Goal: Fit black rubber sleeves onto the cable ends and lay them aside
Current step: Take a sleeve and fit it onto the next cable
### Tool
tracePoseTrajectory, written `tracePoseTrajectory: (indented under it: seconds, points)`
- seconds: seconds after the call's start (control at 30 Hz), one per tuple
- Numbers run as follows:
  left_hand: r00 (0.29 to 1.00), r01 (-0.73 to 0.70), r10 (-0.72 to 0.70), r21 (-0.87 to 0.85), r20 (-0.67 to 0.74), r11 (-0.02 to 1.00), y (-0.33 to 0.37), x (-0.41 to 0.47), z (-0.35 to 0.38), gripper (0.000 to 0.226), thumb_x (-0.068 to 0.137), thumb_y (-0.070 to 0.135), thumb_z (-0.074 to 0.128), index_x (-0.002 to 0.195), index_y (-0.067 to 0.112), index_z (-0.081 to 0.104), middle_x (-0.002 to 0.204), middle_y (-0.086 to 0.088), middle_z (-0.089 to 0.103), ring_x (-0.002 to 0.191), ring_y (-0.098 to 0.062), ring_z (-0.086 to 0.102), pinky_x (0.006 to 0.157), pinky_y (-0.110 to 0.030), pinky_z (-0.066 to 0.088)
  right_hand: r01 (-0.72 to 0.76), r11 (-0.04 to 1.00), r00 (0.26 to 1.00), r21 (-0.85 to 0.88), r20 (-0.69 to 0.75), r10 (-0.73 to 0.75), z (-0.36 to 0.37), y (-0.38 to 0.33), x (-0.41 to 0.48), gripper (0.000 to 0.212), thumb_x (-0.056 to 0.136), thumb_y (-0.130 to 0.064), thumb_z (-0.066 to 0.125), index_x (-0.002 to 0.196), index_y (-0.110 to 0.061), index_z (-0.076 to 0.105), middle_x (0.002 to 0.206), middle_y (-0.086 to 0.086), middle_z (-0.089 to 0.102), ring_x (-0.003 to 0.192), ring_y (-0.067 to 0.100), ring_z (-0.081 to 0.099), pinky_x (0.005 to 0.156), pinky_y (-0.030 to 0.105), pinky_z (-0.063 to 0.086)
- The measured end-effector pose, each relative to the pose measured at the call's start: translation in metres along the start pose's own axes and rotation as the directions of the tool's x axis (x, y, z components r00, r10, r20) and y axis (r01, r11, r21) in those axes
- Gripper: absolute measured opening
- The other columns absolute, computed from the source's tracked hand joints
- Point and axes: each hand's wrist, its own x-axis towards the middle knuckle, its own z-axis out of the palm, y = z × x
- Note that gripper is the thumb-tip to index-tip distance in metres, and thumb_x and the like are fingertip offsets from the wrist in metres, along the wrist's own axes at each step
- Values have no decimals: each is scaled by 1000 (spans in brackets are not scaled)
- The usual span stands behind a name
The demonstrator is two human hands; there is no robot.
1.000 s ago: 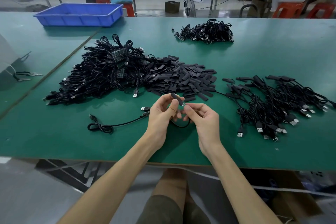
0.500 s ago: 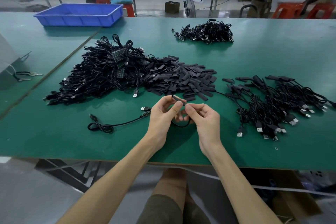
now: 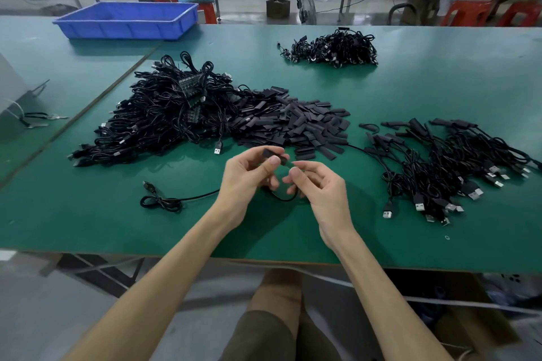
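My left hand [image 3: 249, 176] pinches a flat black rubber sleeve [image 3: 275, 154] between thumb and fingers, just above the green table [image 3: 88, 228]. Facing it, my right hand [image 3: 318, 187] pinches the end of a black cable [image 3: 176, 201] at the sleeve's right end. The cable loops under both hands and trails left to a small coil on the table. Where the cable tip meets the sleeve is hidden by my fingers.
A big tangle of bare cables [image 3: 164, 117] lies at centre left, with a heap of loose sleeves [image 3: 302, 123] beside it. Sleeved cables [image 3: 445, 167] lie at the right. A smaller cable pile [image 3: 334, 48] and a blue tray [image 3: 129, 19] sit farther back.
The sleeve in my left hand has tipped flatter, and my right hand's fingertips have drawn closer to its right end. Both hands stay in the same place over the table.
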Motion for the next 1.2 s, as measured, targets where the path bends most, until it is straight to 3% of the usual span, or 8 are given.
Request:
tracePoseTrajectory:
  seconds: [0.1, 0.3, 0.53, 0.63, 0.73, 0.8, 0.97, 1.2]
  points:
    - [1000, 0, -1, -33, -28, 999, 0, 1, -11, 19, 94, 18, 70, 111, 10, 73, 113, -12, 74, 57, -14, 56, 61, -24, 53, 1, 998, 999, -67, 47, 2, 1, 0, 0, 15, 105, -19, 60, 106, -8, 71, 89, 6, 80, 74, 13, 71, 66, 19, 49]
    - [999, 12, -11, -18, 45, 1000, -6, -5, -18, 18, 92, 19, 72, 108, 12, 73, 111, -14, 74, 57, -16, 57, 61, -27, 55, -5, 997, 992, -82, 123, 15, 0, -2, -1, 13, 102, -11, 64, 95, -2, 71, 79, 8, 77, 68, 13, 68, 66, 17, 50]
    - [978, 89, -133, 256, 163, 963, 11, 6, -31, 29, 79, 23, 81, 100, 6, 69, 82, -7, 74, 64, -22, 69, 57, -29, 56, 5, 996, 995, -90, 104, 5, -1, -1, 0, 11, 99, -8, 67, 92, -2, 73, 71, 3, 71, 66, 9, 62, 69, 21, 53]
    - [962, -6, -141, 531, 234, 847, 21, 12, -41, 23, 79, 27, 83, 98, 18, 75, 81, 4, 75, 66, -13, 66, 59, -26, 54, 11, 994, 991, -105, 133, 4, 0, -1, 0, 9, 98, -9, 69, 90, -6, 74, 71, 1, 71, 68, 7, 63, 70, 20, 52]
    - [928, -262, -66, 768, 367, 585, 27, 14, -44, 20, 86, 25, 81, 105, 24, 79, 87, 15, 71, 78, -1, 63, 74, -21, 49, 22, 992, 986, -128, 167, 0, 1, 0, 0, 9, 96, -11, 72, 88, -11, 75, 73, 0, 72, 70, 8, 64, 72, 21, 52]
    - [883, -410, -19, 790, 469, 456, 30, 12, -43, 15, 91, 25, 75, 105, 22, 79, 87, 9, 67, 79, -5, 60, 77, -28, 50, 25, 990, 985, -137, 174, -1, 0, 0, 0, 9, 96, -11, 73, 88, -13, 76, 73, 0, 73, 70, 8, 65, 71, 21, 53]
    - [860, -478, 24, 788, 509, 388, 28, 3, -41, 14, 98, 22, 67, 102, 12, 76, 88, -1, 63, 80, -20, 62, 77, -42, 51, 5, 991, 986, -130, 168, 17, -1, 1, 0, 10, 96, -12, 73, 87, -13, 77, 73, 2, 73, 69, 8, 64, 70, 20, 52]
    - [863, -492, 92, 786, 497, 374, 24, -8, -32, 18, 100, 22, 63, 107, 7, 71, 90, -2, 58, 82, -17, 55, 77, -35, 48, -4, 990, 982, -138, 184, 30, -2, 1, 0, 9, 96, -14, 73, 88, -12, 78, 74, 4, 75, 69, 10, 65, 69, 21, 53]
